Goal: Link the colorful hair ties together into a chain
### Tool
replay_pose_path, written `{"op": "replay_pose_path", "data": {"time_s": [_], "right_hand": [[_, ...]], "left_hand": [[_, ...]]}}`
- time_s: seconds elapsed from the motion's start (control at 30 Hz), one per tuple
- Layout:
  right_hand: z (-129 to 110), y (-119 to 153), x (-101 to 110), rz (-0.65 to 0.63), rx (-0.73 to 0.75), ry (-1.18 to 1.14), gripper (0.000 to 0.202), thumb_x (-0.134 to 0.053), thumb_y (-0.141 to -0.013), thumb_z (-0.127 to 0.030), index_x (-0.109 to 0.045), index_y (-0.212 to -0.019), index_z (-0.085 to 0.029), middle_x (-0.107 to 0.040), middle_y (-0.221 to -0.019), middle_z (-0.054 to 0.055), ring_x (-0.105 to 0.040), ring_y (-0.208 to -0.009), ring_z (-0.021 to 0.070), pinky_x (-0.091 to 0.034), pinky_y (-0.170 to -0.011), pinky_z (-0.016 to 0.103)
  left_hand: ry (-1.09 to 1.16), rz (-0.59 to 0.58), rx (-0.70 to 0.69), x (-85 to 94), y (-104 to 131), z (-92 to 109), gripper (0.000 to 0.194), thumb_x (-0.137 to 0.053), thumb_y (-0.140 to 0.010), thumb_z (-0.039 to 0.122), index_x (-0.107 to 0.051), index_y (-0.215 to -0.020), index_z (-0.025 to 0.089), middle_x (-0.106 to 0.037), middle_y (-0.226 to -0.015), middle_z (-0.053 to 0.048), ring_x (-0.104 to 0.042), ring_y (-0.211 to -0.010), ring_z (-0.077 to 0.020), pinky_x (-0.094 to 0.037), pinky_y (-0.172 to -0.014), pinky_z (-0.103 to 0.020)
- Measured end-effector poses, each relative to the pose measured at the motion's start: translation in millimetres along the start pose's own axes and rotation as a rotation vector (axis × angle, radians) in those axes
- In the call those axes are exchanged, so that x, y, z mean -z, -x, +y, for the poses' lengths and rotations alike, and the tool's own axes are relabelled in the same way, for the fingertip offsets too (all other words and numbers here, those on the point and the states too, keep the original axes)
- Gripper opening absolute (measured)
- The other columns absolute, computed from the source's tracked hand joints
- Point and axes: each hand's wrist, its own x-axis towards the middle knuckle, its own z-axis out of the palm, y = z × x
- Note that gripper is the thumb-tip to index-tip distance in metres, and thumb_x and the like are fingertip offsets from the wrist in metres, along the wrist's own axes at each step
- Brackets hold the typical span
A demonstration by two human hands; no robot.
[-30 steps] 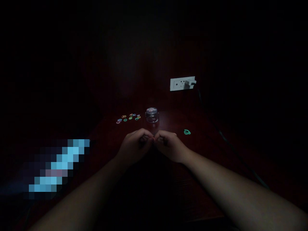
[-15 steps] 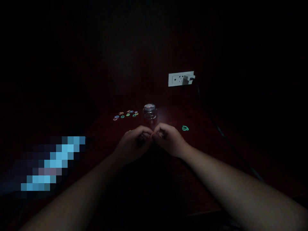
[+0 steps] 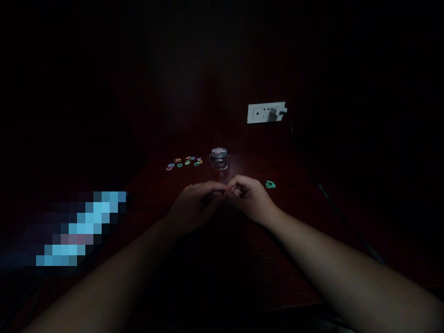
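Fingertips of my left hand [image 3: 197, 203] and my right hand [image 3: 250, 198] meet above the dark red table. Both hands are closed in a pinch, and whatever is between the fingertips is too small and dim to make out. Just beyond them stands a clear jar [image 3: 219, 160] with its patterned lid on. Several small coloured rings [image 3: 188, 162] are scattered left of the jar. To the right of my right hand lies a little cluster of green rings [image 3: 270, 184].
A bright, pixelated screen [image 3: 83, 229] is at the left. On the back wall is a white socket [image 3: 266, 113] with a plug in it, and its dark cable [image 3: 326, 192] runs down the right side. The surroundings are very dark.
The view has shifted slightly, so most things appear a little further right. My left fingers are straighter and cover more of the spot where the fingertips meet; the orange bit there no longer shows.
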Motion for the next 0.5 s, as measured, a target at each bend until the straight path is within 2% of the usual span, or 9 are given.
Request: {"op": "replay_pose_path", "data": {"time_s": [0.23, 0.5], "right_hand": [[0.1, 1.0, 0.6, -0.011, -0.004, 0.033, 0.008, -0.056, -0.071, -0.019, -0.051, -0.077, -0.015, -0.044, -0.054, -0.006, -0.035, -0.044, 0.0045, -0.025, -0.040, 0.017], [1.2, 2.5, 1.2, -0.011, 0.036, 0.116, 0.006, -0.055, -0.074, -0.021, -0.053, -0.076, -0.015, -0.046, -0.056, -0.004, -0.035, -0.046, 0.0051, -0.025, -0.042, 0.018]], "left_hand": [[-0.004, -0.016, -0.016, -0.1, 0.1, 0.1, 0.022, -0.049, -0.083, 0.023, -0.059, -0.103, 0.021, -0.067, -0.093, -0.001, -0.062, -0.076, -0.0111, -0.047, -0.069, -0.021], [0.031, 0.062, 0.068, -1.9, -0.6, -5.0, 0.014, -0.054, -0.080, 0.026, -0.060, -0.087, 0.015, -0.066, -0.074, -0.001, -0.060, -0.061, -0.0083, -0.048, -0.059, -0.018]]}}
